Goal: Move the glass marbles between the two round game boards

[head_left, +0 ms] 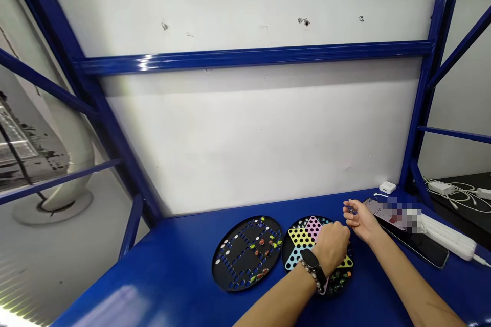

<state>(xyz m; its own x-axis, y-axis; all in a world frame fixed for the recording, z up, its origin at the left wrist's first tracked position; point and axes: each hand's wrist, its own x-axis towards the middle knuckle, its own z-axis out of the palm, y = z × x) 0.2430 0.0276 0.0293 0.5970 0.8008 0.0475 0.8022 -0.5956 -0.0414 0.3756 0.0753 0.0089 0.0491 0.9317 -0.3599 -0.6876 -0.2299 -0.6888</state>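
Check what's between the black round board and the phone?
Head view: between the black board and the phone lie the coloured star board, with the left hand over it, then the right hand beside the phone.

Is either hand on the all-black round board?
No, the left hand is over the coloured star board and the right hand is by the phone, both off the black board.

Blue glossy table (184,271). Side by side on it, nearly touching: black board (247,253) full of holes, star board (303,237) in bright colours. Further right, dark phone (418,242) just beside white power strip (448,237); small white case (387,187) near the wall.
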